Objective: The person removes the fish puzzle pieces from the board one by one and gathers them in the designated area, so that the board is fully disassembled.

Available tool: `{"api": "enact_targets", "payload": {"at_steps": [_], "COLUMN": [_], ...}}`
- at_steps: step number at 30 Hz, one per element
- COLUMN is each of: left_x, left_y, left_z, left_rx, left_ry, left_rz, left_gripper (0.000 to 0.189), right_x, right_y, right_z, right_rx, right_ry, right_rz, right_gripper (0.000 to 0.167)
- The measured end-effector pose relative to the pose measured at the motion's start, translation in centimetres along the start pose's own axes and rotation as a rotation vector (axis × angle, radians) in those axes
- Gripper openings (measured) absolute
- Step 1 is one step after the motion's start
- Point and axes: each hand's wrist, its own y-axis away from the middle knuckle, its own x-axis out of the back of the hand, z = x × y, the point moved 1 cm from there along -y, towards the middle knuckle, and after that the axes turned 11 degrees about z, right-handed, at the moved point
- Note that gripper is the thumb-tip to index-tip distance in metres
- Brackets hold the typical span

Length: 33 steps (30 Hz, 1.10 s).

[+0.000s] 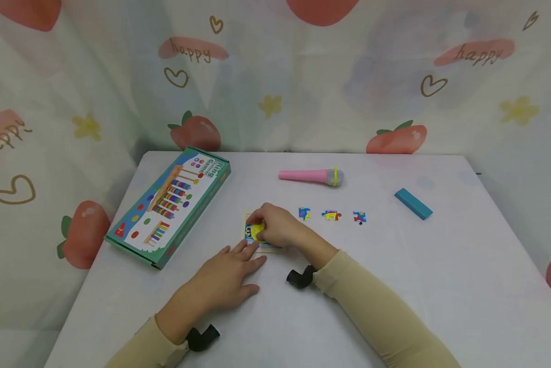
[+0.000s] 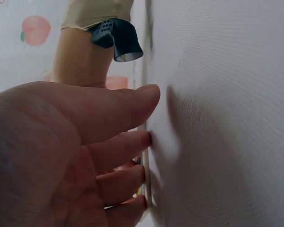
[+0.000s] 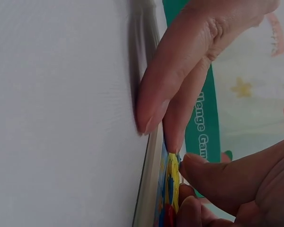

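Observation:
A small puzzle board with a pale frame lies on the table, its colourful picture partly covered by my hands. Over it, my right hand pinches a yellow puzzle piece between thumb and fingers; in the right wrist view the yellow piece appears at the board's surface. Fingertips of my left hand rest on the board's near left edge, its fingers spread. To the right of the board lie three loose puzzle pieces: a blue one, a yellow and red one and a blue and red one.
A green ring game box lies at the left. Behind the puzzle pieces is a pink toy microphone with a grey head. Farther right lies a teal block. A patterned cloth hangs behind the white table.

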Motion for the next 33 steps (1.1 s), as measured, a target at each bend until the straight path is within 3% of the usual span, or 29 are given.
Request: {"api": "enact_targets", "payload": {"at_steps": [8, 18, 24, 33], "left_x": [0.0, 0.3, 0.3, 0.2], "left_y": [-0.2, -0.4, -0.5, -0.8], "left_z": [0.4, 0.7, 0.6, 0.7], "left_rx": [0.007, 0.008, 0.014, 0.023], "left_ry": [0.000, -0.035, -0.059, -0.071], "left_rz": [0.000, -0.008, -0.008, -0.030], "left_gripper": [0.062, 0.058, 0.057, 0.059], "right_x": [-0.2, -0.6, -1.0, -0.7], "right_y": [0.1, 0.3, 0.5, 0.5], "right_z": [-0.2, 0.0, 0.5, 1.2], "right_rx": [-0.005, 0.007, 0.006, -0.049], "right_ry": [0.027, -0.042, -0.150, -0.296], "right_rz": [0.003, 0.062, 0.109, 0.113], "right_gripper": [0.037, 0.029, 0.024, 0.028]}}
